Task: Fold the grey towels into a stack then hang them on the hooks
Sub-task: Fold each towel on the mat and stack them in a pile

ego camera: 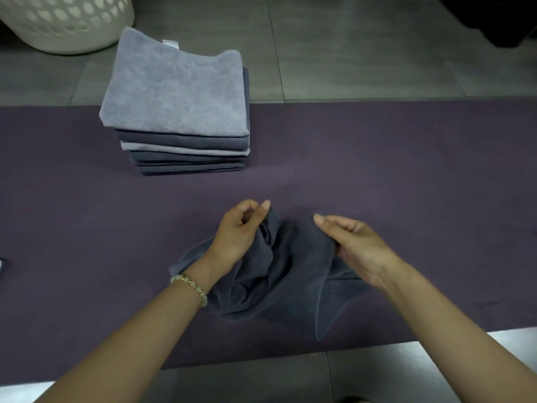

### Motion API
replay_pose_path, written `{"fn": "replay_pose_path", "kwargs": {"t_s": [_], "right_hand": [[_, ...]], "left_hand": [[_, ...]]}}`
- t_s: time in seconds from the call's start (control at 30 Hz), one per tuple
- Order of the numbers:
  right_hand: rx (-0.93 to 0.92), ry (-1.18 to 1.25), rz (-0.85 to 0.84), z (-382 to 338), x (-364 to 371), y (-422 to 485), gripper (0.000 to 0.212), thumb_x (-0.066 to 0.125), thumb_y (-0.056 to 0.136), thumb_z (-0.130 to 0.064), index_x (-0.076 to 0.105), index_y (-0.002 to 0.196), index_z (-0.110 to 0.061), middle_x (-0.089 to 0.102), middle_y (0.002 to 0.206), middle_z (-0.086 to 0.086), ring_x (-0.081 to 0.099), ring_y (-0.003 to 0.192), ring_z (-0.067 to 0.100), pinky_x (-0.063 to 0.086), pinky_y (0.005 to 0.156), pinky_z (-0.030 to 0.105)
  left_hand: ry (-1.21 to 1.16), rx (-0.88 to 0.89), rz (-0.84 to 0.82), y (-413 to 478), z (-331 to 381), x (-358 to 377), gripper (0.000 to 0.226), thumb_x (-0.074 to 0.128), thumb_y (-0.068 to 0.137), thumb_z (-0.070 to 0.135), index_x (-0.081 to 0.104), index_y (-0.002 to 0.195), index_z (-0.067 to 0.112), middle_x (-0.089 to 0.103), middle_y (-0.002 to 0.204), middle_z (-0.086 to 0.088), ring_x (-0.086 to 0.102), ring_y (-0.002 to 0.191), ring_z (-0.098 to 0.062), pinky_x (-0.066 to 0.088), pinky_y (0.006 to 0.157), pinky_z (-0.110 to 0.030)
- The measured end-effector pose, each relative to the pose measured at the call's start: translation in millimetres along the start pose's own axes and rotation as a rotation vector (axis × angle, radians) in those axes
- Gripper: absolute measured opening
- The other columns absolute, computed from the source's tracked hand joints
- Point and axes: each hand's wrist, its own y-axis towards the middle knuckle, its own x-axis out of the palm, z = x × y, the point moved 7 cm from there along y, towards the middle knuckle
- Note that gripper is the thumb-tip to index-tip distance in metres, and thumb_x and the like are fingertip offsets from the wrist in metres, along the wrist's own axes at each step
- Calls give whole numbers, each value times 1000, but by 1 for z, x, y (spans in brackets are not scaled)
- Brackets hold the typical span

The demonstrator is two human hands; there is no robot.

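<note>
- The left hand (241,228) has its fingers curled in and its thumb raised, and it pinches an upper edge of a crumpled dark grey cloth towel (270,283).
- The right hand (357,248) grips the opposite upper edge of the same towel. Its forefinger points towards the left hand and its other fingers are tucked round the cloth.
- The two hands are close together but not touching, with a bunched fold of the towel rising between them.
- Below and between both hands, the rest of the dark towel sags in loose folds onto a dull purple mat (377,158). One hemmed corner hangs under the right wrist.
- A bracelet of pale green and gold beads (190,287) circles the left wrist, just beside the towel's left edge.
- Beyond the left hand, well apart from it, a neat stack of folded grey towels (177,112) sits on the far edge of the mat. Light and dark grey layers alternate in it, and the top one is light grey with a small white tag (171,43) at its far edge.
- Further beyond the stack, to the left, a cream plastic laundry basket with round holes (64,21) stands on the grey tiled floor (348,53).
</note>
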Motion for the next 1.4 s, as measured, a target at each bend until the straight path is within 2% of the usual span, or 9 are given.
{"fn": "replay_pose_path", "kwargs": {"t_s": [0.1, 0.17, 0.3, 0.53, 0.7, 0.87, 1.03, 1.23, 1.4], "right_hand": [[-47, -331, -398, -14, 38, -18, 7, 65, 80, -16, 72, 77, -18, 72, 76, -9, 65, 75, -1, 48, 73, 13], [-96, -387, -454, -17, 51, -17, 12, 64, 83, -8, 70, 80, -17, 72, 77, -9, 65, 75, -1, 48, 72, 12], [-317, -378, -143, -25, 38, 4, 6, 68, 84, -12, 72, 88, -13, 74, 86, 7, 68, 80, 13, 55, 82, 26], [-396, -398, 56, -21, 23, 11, 16, 76, 77, -12, 62, 83, -16, 65, 62, -5, 55, 56, 3, 48, 63, 15], [-392, -557, 96, -21, 20, 12, 10, 78, 76, -22, 69, 81, -21, 68, 62, -6, 61, 59, 3, 47, 67, 9], [-416, -542, 168, -31, 14, -5, 11, 78, 77, -19, 69, 75, -12, 70, 65, 1, 60, 57, 5, 49, 62, 12], [-527, -617, 156, -100, 5, -54, 19, 71, 82, -10, 59, 72, -21, 56, 62, -2, 50, 59, 0, 41, 65, 9], [-758, -704, 334, -215, -19, -157, 22, 61, 90, -7, 53, 75, -21, 53, 78, 4, 52, 66, -2, 40, 66, 7], [-849, -570, 421, -293, -39, -260, 13, 57, 93, -14, 55, 81, -18, 62, 67, -25, 56, 68, -8, 43, 65, 3]], "left_hand": [[-14, -1, -35, -1, 4, 4, 36, 55, 94, 30, 54, 63, 10, 34, 62, -7, 33, 60, -14, 33, 57, -22], [-44, -52, -88, -4, 4, 11, 43, 58, 92, 34, 56, 65, 0, 40, 61, -8, 37, 60, -17, 36, 57, -25], [-101, -187, -182, -12, -4, 22, 41, 53, 93, 38, 73, 88, 2, 73, 79, -8, 68, 73, -17, 55, 67, -23], [-52, -150, -178, -12, -8, 24, 57, 50, 93, 44, 66, 95, -11, 70, 96, -24, 68, 86, -27, 54, 83, -36], [-48, -106, -188, -16, -3, 25, 45, 50, 95, 34, 70, 94, -7, 72, 94, -20, 67, 92, -33, 53, 85, -36], [-25, -54, -117, -20, 17, 19, 34, 52, 95, 30, 70, 72, 13, 69, 69, 3, 62, 67, -4, 49, 66, -16], [154, 178, 29, -25, 100, -34, 43, 54, 90, 45, 62, 81, 4, 63, 79, -13, 54, 72, -4, 41, 70, -14], [121, 286, 364, -69, 231, -118, 27, 55, 93, 34, 55, 78, 11, 51, 65, 5, 47, 57, 0, 38, 57, -7], [177, 418, 374, -128, 329, -174, 22, 64, 89, 27, 59, 93, 6, 60, 82, 5, 54, 73, -1, 41, 60, -4]]}}
